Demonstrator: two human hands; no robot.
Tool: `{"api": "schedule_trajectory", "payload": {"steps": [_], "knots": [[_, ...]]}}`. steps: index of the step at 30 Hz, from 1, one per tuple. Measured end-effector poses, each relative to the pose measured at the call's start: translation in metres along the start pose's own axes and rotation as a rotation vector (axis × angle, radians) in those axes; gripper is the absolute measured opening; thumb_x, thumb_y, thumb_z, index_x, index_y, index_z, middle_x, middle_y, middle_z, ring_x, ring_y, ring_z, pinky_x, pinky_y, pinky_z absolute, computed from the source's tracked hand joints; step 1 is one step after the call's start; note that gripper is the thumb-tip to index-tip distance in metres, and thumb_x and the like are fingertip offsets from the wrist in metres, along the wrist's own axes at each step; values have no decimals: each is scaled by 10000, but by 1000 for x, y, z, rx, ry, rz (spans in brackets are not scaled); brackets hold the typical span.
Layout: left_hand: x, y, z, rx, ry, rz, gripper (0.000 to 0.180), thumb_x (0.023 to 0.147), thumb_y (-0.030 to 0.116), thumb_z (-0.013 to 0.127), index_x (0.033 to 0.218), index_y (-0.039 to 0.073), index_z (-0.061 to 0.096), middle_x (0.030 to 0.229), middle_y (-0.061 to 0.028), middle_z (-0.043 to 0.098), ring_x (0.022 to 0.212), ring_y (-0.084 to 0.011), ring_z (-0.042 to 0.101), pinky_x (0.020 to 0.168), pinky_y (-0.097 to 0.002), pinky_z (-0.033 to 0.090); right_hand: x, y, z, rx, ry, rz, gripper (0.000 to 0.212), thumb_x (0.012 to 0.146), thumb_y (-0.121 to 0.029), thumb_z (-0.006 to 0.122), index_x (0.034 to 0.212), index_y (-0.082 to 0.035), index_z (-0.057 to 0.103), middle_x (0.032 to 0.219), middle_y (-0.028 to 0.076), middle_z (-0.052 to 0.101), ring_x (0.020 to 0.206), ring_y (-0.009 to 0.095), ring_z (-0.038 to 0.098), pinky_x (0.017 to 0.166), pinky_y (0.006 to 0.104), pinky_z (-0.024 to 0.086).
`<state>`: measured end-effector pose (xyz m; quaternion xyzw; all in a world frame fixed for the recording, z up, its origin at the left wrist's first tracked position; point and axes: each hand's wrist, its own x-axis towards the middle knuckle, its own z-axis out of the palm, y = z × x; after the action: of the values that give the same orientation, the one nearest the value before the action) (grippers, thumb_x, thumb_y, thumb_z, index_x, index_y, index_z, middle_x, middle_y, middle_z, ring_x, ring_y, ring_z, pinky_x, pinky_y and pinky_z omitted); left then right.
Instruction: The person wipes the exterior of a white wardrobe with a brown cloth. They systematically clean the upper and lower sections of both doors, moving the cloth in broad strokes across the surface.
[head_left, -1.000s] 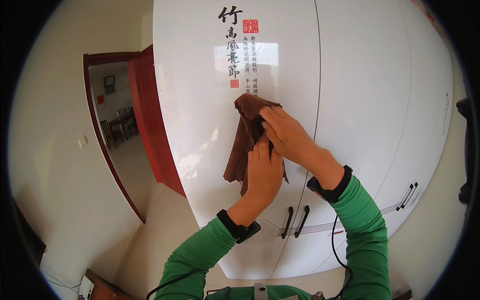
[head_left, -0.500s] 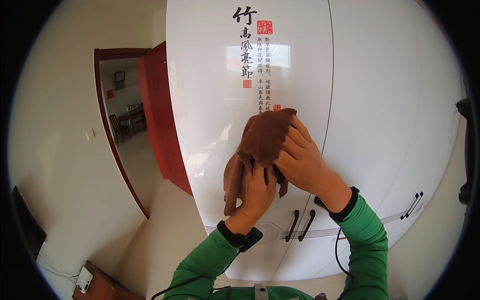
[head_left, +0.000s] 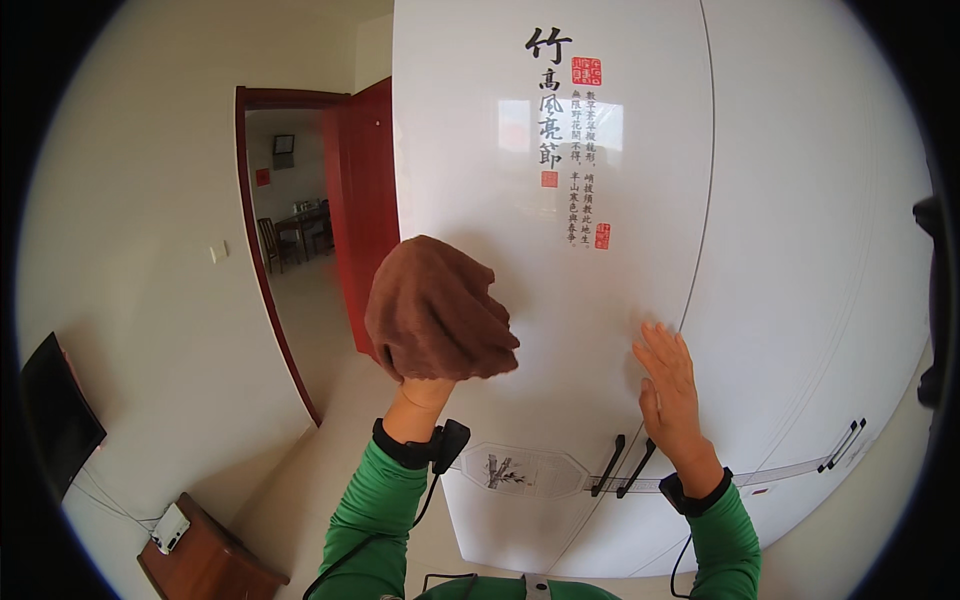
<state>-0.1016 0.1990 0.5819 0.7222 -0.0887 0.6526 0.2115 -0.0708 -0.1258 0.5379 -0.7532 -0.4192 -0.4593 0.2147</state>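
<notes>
A brown cloth (head_left: 435, 315) is draped over my left hand (head_left: 420, 395), hiding its fingers; only the wrist and base of the hand show. The hand carries the cloth in front of the left door of a tall white wardrobe (head_left: 790, 250). Whether the cloth touches the door I cannot tell. My right hand (head_left: 672, 395) is empty, its fingers stretched upward near the seam between the doors. Whether it rests on the surface is not plain. Just below it are two black door handles (head_left: 608, 466).
Black and red lettering (head_left: 550, 110) runs down the wardrobe door. To the left, a red door (head_left: 365, 220) stands ajar in a doorway, showing a room with a table and chairs. A dark screen (head_left: 60, 410) and a brown cabinet (head_left: 215, 560) with a white box (head_left: 171, 527) are at the lower left.
My right hand has let go of the cloth and moved down and right. My left hand has shifted left, with the cloth now spread over it. The view has turned slightly left.
</notes>
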Motion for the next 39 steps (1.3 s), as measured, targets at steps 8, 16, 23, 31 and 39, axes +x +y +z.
{"api": "schedule_trajectory", "payload": {"steps": [8,16,23,31,39], "knots": [[-7,-40,-60,-858,30,-254,479,1097,285,459,1536,115,367,1456,-8,502,1307,-134,499,1087,-280,420,-87,1,10,50,15,243,438,911,81,406,1299,-14,587,1487,185,519,1425,387,435,1217,540,266],[-49,-88,-30,-260,-187,-480,509,1055,216,533,1514,89,353,1449,-14,468,1312,-126,462,1114,-244,375,-166,-8,26,193,20,483,410,924,129,425,1266,-9,603,1455,194,544,1378,377,488,1130,460,394],[-65,-75,-45,27,-161,-319,508,1022,257,582,1462,98,382,1383,-8,489,1231,-104,502,1058,-244,419,-198,-15,32,209,-9,591,386,926,128,441,1227,-18,633,1417,201,573,1322,368,537,1074,433,439],[-99,-84,-59,251,-174,-237,435,986,320,629,1323,102,460,1192,-7,533,1056,-98,558,952,-249,465,-209,-21,43,283,-72,660,326,955,119,427,1156,-5,653,1376,196,602,1300,342,571,1056,406,459],[-85,-82,-44,269,-126,-235,505,1048,319,511,1466,77,361,1383,-32,457,1242,-131,466,1058,-251,386,-208,-31,55,321,-98,652,277,959,83,470,1143,-9,655,1280,203,655,1232,361,611,1048,415,472]]}}
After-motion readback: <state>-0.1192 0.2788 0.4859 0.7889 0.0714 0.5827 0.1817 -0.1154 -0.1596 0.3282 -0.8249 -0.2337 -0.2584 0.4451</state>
